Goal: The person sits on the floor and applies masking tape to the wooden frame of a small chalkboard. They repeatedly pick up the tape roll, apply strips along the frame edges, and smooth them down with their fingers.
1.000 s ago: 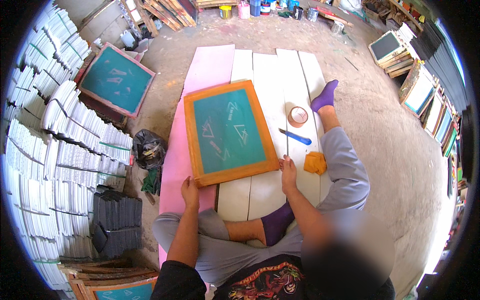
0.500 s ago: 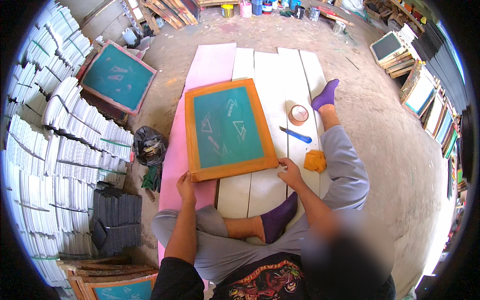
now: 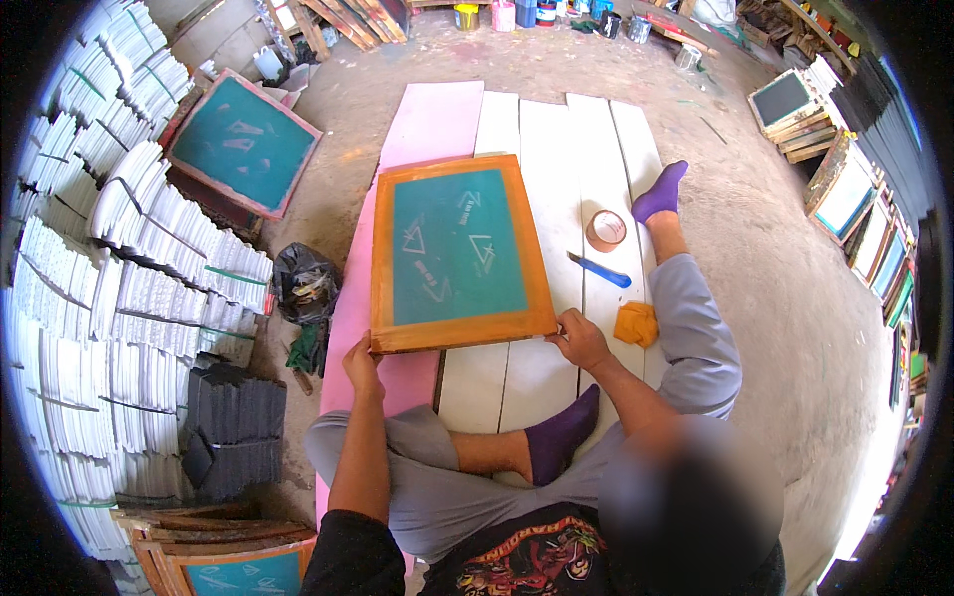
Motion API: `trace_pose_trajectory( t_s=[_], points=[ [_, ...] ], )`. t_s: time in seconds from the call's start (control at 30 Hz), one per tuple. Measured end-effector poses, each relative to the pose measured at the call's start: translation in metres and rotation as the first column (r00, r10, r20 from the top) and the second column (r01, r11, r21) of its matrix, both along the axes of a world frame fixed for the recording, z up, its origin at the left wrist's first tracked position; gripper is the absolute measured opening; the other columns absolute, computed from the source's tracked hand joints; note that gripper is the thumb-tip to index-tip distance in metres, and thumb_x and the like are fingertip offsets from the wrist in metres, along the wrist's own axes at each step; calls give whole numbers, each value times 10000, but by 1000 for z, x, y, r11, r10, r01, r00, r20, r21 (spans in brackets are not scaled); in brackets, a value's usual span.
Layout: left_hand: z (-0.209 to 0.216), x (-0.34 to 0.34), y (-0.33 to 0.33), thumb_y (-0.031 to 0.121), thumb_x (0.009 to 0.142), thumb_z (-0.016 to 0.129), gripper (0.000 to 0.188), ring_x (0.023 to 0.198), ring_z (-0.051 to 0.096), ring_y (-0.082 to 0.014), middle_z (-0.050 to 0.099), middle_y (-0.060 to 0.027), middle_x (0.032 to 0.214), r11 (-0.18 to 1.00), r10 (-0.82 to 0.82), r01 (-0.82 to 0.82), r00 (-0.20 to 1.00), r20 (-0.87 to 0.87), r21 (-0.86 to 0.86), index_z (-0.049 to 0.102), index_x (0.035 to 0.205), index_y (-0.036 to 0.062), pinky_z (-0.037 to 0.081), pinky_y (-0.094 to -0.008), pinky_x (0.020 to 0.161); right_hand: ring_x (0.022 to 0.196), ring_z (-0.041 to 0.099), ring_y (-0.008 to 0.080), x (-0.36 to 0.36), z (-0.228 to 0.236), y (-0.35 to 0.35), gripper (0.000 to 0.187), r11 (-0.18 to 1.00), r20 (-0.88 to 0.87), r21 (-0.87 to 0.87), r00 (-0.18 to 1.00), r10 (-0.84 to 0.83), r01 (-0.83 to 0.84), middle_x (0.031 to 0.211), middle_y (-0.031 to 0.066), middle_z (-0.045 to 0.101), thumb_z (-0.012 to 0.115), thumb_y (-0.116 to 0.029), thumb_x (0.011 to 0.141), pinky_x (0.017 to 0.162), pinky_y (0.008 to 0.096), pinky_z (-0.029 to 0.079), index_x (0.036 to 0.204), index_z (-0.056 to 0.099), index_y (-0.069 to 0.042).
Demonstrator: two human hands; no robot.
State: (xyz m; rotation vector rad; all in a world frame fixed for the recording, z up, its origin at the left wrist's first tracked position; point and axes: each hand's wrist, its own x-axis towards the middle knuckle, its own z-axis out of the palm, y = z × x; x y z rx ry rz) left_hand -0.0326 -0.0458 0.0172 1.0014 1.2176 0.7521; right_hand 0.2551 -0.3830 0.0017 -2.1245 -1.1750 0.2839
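Note:
A screen-printing frame point(image 3: 462, 248), with an orange-brown border and teal mesh marked by pale triangular designs, is over the boards in front of me. My left hand point(image 3: 364, 364) grips its near left corner, fingers partly hidden by the frame. At the near right corner my right hand point(image 3: 580, 340) pinches the border, thumb and fingers closed. The near edge looks slightly raised, though contact with the boards is hard to judge. To the right lie a roll of brown tape point(image 3: 606, 230), a blue-handled cutter knife point(image 3: 604, 273) and a folded orange cloth point(image 3: 636, 324).
The white boards point(image 3: 547, 134) and a pink board point(image 3: 427, 124) form the work surface, with my legs on and beside it. Bundled white sheets point(image 3: 149, 288) are stacked at left, near a black plastic bag point(image 3: 300, 283). Another teal screen point(image 3: 243, 144) leans behind. Paint cans point(image 3: 466, 17) stand far off.
The view has shifted slightly. Against the boards, the screen frame has moved a little away from me and to the left, with both hands still holding its near corners.

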Motion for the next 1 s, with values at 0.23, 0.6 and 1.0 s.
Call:
trace_pose_trajectory(
  t_s=[0.23, 0.6, 1.0],
  points=[
    [-6, 7, -10, 226, 974, 677, 324, 722, 609, -147, 704, -78, 912, 1000, 6, -6, 1000, -23, 14, 724, 1118, -61, 485, -289, 629, 840, 662, 355, 12, -14, -3, 313, 995, 325, -15, 940, 102, -103, 986, 146, 579, 743, -146, 815, 703, 435, 573, 1036, 547, -44],
    [-27, 3, -19, 200, 957, 692, 370, 913, 635, -171, 717, -103, 1004, 995, -53, 66, 984, -168, 72, 697, 1166, -106, 497, -294, 840, 1104, 649, 339, 32, 23, -41, 417, 630, 480, -481, 784, -393, 610, 1250, 120, 612, 745, -300, 868, 900, 453, 584, 1191, 657, -53],
    [-29, 12, -26, 357, 964, 649, 453, 999, 720, -294, 756, -215, 1062, 928, -237, 334, 872, -429, 167, 734, 1162, -41, 529, -377, 907, 1045, 647, 416, 13, 23, -28, 244, 892, 216, 3, 871, -442, 452, 1104, 185, 683, 646, -163, 950, 927, 478, 522, 1143, 632, -14]
  ],
)
